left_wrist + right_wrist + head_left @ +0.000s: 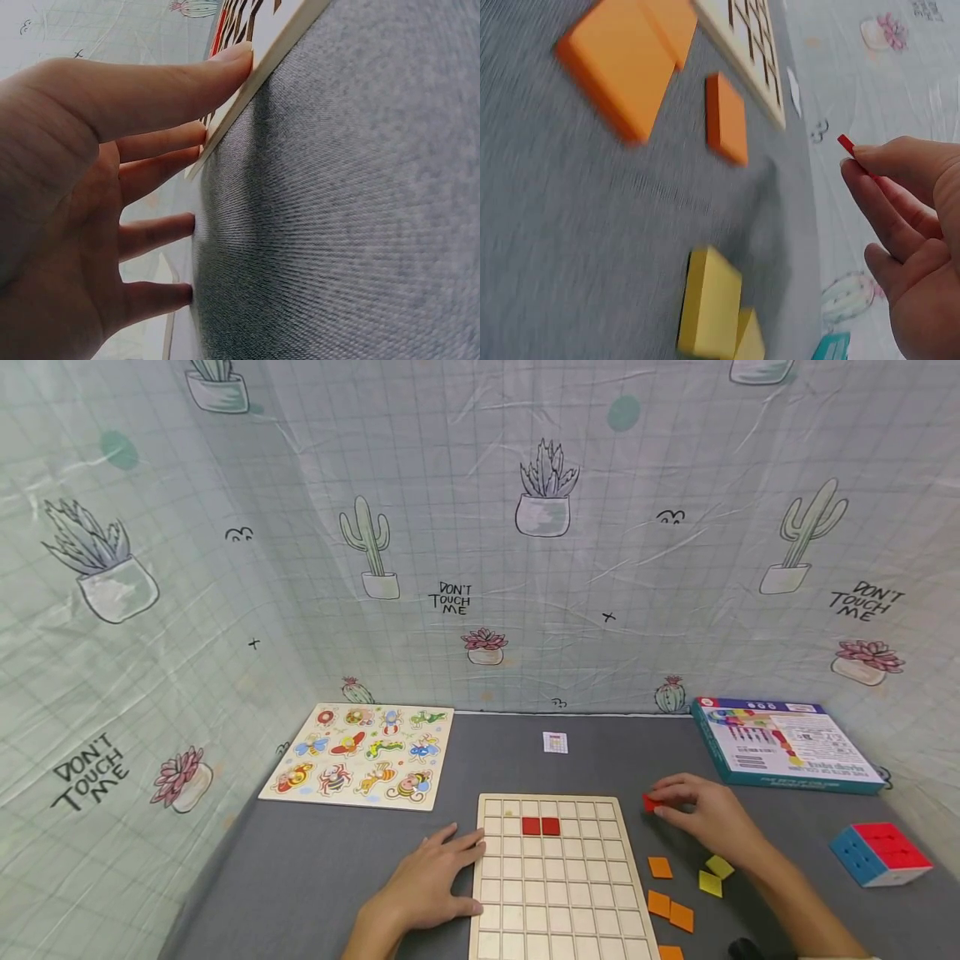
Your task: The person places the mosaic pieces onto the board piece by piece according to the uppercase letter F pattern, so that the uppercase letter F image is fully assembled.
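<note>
left hand: grip spread loosely, touching wooden board | right hand: grip pinching red tile

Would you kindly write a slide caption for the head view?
Left hand touches a wooden grid board bearing two red square tiles; right hand pinches another red tile.

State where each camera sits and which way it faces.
Head: worn on the head, facing forward and down at the grid board; left hand, right hand and forearms show.
Left wrist: on that wrist, facing the grid board's edge and tabletop; left hand shows.
Right wrist: on that wrist, facing orange tiles and yellow tiles; right hand shows, pinching a red tile.
Head and right wrist share the red tile.
</note>
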Motion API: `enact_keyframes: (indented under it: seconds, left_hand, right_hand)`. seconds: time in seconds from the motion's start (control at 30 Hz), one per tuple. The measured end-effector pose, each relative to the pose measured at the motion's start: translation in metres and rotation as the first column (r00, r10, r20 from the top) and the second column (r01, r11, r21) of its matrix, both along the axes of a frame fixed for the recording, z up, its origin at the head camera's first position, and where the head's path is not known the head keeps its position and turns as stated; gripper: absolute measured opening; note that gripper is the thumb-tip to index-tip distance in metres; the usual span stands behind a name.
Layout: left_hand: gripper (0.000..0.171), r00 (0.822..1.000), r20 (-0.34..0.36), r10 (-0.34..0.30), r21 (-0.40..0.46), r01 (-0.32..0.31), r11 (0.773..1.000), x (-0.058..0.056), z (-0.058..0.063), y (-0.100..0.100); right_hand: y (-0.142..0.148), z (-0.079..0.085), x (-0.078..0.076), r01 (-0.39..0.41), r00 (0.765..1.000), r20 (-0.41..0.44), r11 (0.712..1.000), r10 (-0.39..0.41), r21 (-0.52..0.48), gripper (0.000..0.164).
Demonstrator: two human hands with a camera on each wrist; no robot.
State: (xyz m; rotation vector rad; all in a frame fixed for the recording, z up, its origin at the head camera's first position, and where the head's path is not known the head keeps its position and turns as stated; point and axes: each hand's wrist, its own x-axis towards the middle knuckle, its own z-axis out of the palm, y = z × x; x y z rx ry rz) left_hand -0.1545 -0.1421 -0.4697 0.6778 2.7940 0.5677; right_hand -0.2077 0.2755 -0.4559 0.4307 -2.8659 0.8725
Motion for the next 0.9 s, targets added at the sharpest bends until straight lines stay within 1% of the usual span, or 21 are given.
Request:
enact_keyframes:
  seconds: [0.2,0.27,0.4,0.57,0.73,0.9]
  left_hand:
    - [0.073,1.000,0.007,0.003,0.004,-0.003,1.000,0.000,0.002,0.000]
    - [0.073,1.000,0.001,0.004,0.003,-0.004,1.000,0.000,0.002,0.000]
    - [0.073,1.000,-0.006,0.003,-0.001,-0.003,1.000,0.000,0.003,0.000]
    - [0.073,1.000,-0.004,0.000,-0.009,0.000,1.000,0.000,0.005,0.000]
    - [0.073,1.000,0.004,0.003,-0.009,-0.003,1.000,0.000,0.006,0.001]
    - [0.073,1.000,0.015,0.014,-0.002,-0.014,1.000,0.000,0.005,0.000]
  right_hand:
    - [-0.024,0.003,-0.006,-0.071,0.997,-0.028,0.996,0.070,-0.045,0.015]
    - [-0.035,0.002,-0.008,-0.088,0.996,-0.022,0.994,0.087,-0.062,0.015]
    - [-0.056,0.001,-0.008,-0.111,0.994,0.009,0.988,0.113,-0.109,0.014]
    - [-0.079,-0.002,-0.003,-0.150,0.984,0.067,0.975,0.163,-0.166,0.015]
    - [-0.092,-0.008,0.001,-0.149,0.978,0.111,0.964,0.177,-0.219,0.018]
    - [-0.099,-0.017,0.000,-0.135,0.982,0.101,0.972,0.157,-0.192,0.017]
